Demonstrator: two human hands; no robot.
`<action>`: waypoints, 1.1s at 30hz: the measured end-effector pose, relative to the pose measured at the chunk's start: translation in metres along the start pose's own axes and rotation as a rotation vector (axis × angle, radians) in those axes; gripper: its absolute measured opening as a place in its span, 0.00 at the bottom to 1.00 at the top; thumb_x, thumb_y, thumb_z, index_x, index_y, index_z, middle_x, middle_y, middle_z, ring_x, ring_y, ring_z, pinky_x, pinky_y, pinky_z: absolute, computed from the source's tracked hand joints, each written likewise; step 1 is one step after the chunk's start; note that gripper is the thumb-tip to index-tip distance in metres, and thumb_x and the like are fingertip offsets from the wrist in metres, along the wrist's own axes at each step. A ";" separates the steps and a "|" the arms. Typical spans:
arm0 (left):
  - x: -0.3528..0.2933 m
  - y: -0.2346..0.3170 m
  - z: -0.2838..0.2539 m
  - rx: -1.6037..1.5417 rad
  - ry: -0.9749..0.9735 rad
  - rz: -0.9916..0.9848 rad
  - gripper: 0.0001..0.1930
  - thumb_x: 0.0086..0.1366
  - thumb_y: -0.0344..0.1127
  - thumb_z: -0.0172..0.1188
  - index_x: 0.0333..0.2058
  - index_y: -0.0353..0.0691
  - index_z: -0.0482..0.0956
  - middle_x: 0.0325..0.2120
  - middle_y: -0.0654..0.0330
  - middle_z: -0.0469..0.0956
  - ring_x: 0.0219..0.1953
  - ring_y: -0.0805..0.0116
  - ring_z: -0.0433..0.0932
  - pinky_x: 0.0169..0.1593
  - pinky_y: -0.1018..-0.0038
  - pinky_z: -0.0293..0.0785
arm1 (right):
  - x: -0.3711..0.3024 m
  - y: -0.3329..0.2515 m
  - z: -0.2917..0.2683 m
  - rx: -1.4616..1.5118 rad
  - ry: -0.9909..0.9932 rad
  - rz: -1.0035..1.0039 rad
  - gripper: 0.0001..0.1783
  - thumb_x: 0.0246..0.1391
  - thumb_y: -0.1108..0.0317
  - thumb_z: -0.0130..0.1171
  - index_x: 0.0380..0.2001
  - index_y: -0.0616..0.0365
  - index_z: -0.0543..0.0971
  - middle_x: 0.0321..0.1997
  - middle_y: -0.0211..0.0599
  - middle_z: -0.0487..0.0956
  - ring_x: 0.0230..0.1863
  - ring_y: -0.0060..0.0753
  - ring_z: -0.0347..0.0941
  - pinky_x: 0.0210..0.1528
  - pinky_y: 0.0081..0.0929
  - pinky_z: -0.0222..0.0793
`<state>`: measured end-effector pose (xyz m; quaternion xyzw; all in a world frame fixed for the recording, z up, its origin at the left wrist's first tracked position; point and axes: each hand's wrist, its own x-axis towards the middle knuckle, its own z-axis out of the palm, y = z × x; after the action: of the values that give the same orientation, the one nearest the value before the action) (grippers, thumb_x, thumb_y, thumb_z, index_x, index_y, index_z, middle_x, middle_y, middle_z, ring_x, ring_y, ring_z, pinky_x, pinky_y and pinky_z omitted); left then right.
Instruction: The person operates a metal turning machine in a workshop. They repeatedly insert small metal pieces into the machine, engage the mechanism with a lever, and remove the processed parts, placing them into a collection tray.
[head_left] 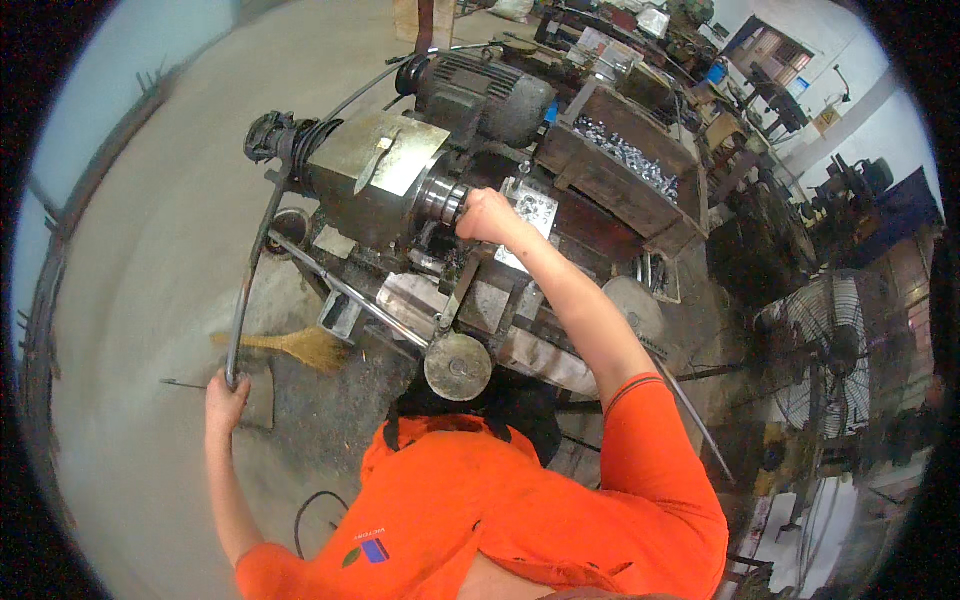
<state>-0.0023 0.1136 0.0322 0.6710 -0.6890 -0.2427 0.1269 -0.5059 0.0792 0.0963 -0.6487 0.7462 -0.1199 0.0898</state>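
Observation:
My left hand (228,400) is wrapped round the lower end of a long metal lever (252,265), which runs up to the left end of a small lathe (365,205). At the lathe's shiny spindle nose (438,200), my right hand (487,216) is closed, its fingertips against the front. Whatever those fingers hold is hidden behind the hand. A flat metal tool (374,165) lies on the headstock cover. Below the spindle, nearest my body, is a round metal disc (458,367). A bright, speckled metal plate (533,213) sits just beyond my right wrist.
An electric motor (500,100) stands behind the headstock. To its right, a metal bin (610,205) holds many small shiny parts. A straw broom (300,345) lies on the floor near my left hand. A large fan (825,350) stands at the right, and a metal bar (350,290) slants across the lathe's front.

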 end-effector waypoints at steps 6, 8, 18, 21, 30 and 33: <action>0.016 -0.008 0.011 0.129 0.140 0.037 0.14 0.50 0.37 0.61 0.25 0.29 0.74 0.22 0.42 0.74 0.29 0.44 0.74 0.33 0.60 0.69 | 0.011 -0.003 0.005 0.133 0.020 0.046 0.13 0.29 0.67 0.53 0.19 0.67 0.78 0.25 0.58 0.75 0.32 0.53 0.75 0.37 0.35 0.71; 0.024 -0.008 0.012 0.145 0.109 0.006 0.14 0.50 0.37 0.61 0.26 0.29 0.75 0.23 0.41 0.74 0.30 0.43 0.74 0.34 0.59 0.69 | 0.012 -0.005 0.008 0.103 0.106 0.069 0.10 0.29 0.68 0.55 0.18 0.63 0.78 0.22 0.53 0.75 0.29 0.49 0.75 0.34 0.33 0.71; 0.042 0.002 0.006 0.432 0.160 0.025 0.15 0.52 0.43 0.57 0.28 0.35 0.76 0.23 0.45 0.76 0.30 0.44 0.75 0.35 0.57 0.71 | 0.020 0.017 0.007 0.351 0.187 -0.076 0.08 0.29 0.66 0.55 0.12 0.60 0.74 0.14 0.48 0.70 0.20 0.48 0.69 0.24 0.33 0.65; 0.097 -0.071 -0.025 0.605 0.272 0.111 0.09 0.49 0.38 0.58 0.25 0.39 0.75 0.20 0.51 0.76 0.22 0.52 0.76 0.27 0.60 0.71 | 0.012 0.012 0.006 0.461 0.244 0.103 0.11 0.29 0.65 0.55 0.12 0.64 0.74 0.13 0.46 0.72 0.18 0.42 0.70 0.25 0.32 0.65; 0.184 -0.112 -0.074 0.803 0.359 0.211 0.06 0.47 0.34 0.57 0.25 0.39 0.74 0.23 0.50 0.76 0.26 0.52 0.76 0.31 0.60 0.72 | 0.004 0.005 -0.004 0.563 0.255 0.234 0.11 0.29 0.64 0.56 0.16 0.61 0.77 0.18 0.49 0.75 0.24 0.42 0.73 0.32 0.32 0.68; 0.175 -0.076 -0.056 0.341 0.438 0.091 0.12 0.51 0.33 0.57 0.35 0.36 0.77 0.27 0.49 0.77 0.32 0.54 0.77 0.36 0.65 0.72 | -0.032 0.009 -0.018 0.492 0.426 0.042 0.10 0.28 0.64 0.58 0.18 0.57 0.79 0.36 0.49 0.77 0.38 0.45 0.74 0.40 0.30 0.68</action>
<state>0.0801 -0.0664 0.0153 0.6876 -0.7054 0.0332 0.1688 -0.5152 0.1128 0.1099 -0.5522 0.7101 -0.4279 0.0880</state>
